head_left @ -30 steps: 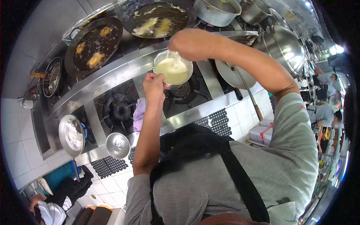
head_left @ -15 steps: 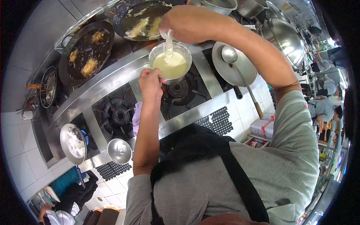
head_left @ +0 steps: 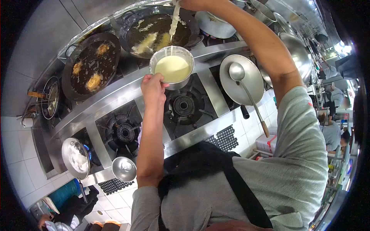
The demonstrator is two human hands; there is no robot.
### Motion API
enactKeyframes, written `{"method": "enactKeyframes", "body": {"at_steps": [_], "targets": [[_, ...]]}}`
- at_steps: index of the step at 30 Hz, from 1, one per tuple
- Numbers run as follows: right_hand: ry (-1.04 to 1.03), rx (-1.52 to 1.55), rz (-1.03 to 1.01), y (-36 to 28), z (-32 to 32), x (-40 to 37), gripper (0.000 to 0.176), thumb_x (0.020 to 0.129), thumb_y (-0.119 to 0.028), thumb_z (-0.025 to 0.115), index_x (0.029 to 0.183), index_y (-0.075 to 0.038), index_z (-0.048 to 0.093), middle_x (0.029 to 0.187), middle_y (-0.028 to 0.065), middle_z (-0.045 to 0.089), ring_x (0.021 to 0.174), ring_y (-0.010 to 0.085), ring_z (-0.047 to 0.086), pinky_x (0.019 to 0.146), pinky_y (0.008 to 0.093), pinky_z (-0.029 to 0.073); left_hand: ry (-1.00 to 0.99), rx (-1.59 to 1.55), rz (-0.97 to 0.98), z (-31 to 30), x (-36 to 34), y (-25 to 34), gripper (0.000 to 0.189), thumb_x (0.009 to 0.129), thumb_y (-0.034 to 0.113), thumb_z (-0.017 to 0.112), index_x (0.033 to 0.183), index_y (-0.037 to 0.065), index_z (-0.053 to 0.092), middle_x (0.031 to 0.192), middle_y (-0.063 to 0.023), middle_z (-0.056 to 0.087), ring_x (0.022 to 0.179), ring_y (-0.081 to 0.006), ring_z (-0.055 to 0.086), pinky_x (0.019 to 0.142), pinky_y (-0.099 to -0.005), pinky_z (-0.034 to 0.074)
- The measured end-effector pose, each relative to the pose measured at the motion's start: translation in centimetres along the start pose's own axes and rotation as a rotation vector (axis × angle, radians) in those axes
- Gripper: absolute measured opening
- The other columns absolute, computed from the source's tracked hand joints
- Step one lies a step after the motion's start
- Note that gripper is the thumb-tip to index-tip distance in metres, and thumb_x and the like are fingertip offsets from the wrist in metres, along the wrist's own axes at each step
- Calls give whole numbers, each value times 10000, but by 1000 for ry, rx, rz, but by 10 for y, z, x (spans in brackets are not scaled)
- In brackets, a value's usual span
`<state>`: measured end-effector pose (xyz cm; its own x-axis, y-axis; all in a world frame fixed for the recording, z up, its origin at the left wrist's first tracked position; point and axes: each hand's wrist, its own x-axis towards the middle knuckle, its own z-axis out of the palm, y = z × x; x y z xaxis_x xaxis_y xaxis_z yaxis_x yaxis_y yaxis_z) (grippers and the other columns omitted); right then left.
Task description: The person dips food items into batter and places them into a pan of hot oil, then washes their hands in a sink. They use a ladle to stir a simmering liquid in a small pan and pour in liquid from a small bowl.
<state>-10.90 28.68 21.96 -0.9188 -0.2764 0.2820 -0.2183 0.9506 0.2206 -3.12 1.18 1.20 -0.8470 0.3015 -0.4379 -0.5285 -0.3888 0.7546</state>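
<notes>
A metal bowl of pale yellow batter [head_left: 172,69] is gripped at its rim by my left hand [head_left: 154,85]. At the top edge, my right hand [head_left: 189,4] holds the upper end of a long batter-coated piece [head_left: 175,21]. This piece hangs down, and a thin strand of batter drips from it into the bowl. Behind the bowl, two battered pieces [head_left: 146,43] lie in the oil of a large dark pan [head_left: 127,38]. The fingertips of my right hand are mostly cut off by the frame.
A second dark pan [head_left: 69,84] holds several golden fried pieces. A ladle [head_left: 236,71] rests on a wide metal wok [head_left: 227,86]. A small steel bowl [head_left: 124,169] and a white-coated pan [head_left: 76,156] sit at the front left. People [head_left: 332,134] are at the far right.
My right hand has risen, lifting the coated piece out of the batter and above the bowl. My left hand still holds the bowl, nearly in place.
</notes>
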Motion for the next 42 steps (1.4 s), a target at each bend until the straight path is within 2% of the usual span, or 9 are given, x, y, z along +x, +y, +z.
{"method": "enactKeyframes", "body": {"at_steps": [4, 7, 15, 24, 30, 33, 37, 40, 42], "targets": [[-138, -230, 244, 15, 65, 10, 215, 778, -178, 615, 903, -82, 762, 1013, 147, 729, 942, 372, 686, 817, 498, 536, -14, 11, 24, -7, -1, -5, 224, 736, -33, 630, 791, 84, 446, 637, -48, 548, 387, -153, 542, 312, -219, 311], [-5, -91, 294, 17, 125, -1, 228, 767, -87, 622, 953, -2, 725, 914, 206, 720, 892, 370, 710, 776, 466, 574, 15, 30, -2, -22, -13, -11, 234, 740, -31, 632, 777, 94, 438, 629, -37, 533, 388, -150, 533, 316, -215, 315], [-238, -51, 167, -5, 180, -33, 160, 793, -114, 643, 891, -21, 728, 931, 185, 728, 922, 342, 714, 769, 457, 585, 96, 49, -19, -99, -62, -57, 226, 750, -32, 627, 770, 90, 438, 646, -39, 524, 451, -143, 529, 381, -260, 429], [-518, 41, 18, -28, 177, -41, 156, 722, -98, 624, 802, 9, 704, 819, 234, 689, 831, 423, 680, 737, 494, 540, 202, 179, -105, -170, -107, -90, 231, 769, -15, 626, 788, 111, 433, 694, -21, 521, 503, -115, 515, 416, -250, 461], [-528, 30, -164, -40, 163, -41, 141, 712, -97, 630, 773, -9, 721, 792, 240, 686, 795, 428, 679, 721, 491, 539, 176, 114, -70, -181, -117, -90, 226, 786, -33, 627, 813, 91, 439, 709, -43, 537, 520, -136, 548, 422, -261, 478], [-719, -15, -129, -43, 165, -33, 190, 763, -114, 610, 830, 13, 733, 923, 220, 718, 891, 410, 692, 762, 484, 553, 191, 87, -50, -183, -118, -92, 221, 791, -34, 624, 816, 87, 440, 704, -51, 543, 507, -139, 546, 419, -261, 481], [-672, 45, -82, -43, 167, -43, 201, 775, -135, 597, 816, 7, 734, 900, 223, 715, 865, 415, 690, 742, 487, 550, 208, 101, -7, -189, -117, -100, 213, 800, -34, 615, 814, 85, 439, 694, -55, 543, 487, -136, 536, 409, -265, 483], [-581, 37, -228, -35, 177, -44, 218, 764, -149, 595, 802, 23, 724, 861, 227, 710, 827, 419, 687, 719, 493, 544, 199, 77, 4, -189, -117, -104, 214, 800, -34, 616, 812, 85, 438, 699, -53, 544, 485, -134, 536, 401, -265, 479], [-619, 85, -111, -32, 183, -42, 227, 748, -161, 605, 798, 31, 717, 837, 244, 697, 797, 420, 680, 712, 500, 538, 193, 86, 18, -194, -115, -110, 215, 799, -31, 617, 810, 86, 437, 697, -52, 545, 487, -135, 539, 399, -268, 477]]}}
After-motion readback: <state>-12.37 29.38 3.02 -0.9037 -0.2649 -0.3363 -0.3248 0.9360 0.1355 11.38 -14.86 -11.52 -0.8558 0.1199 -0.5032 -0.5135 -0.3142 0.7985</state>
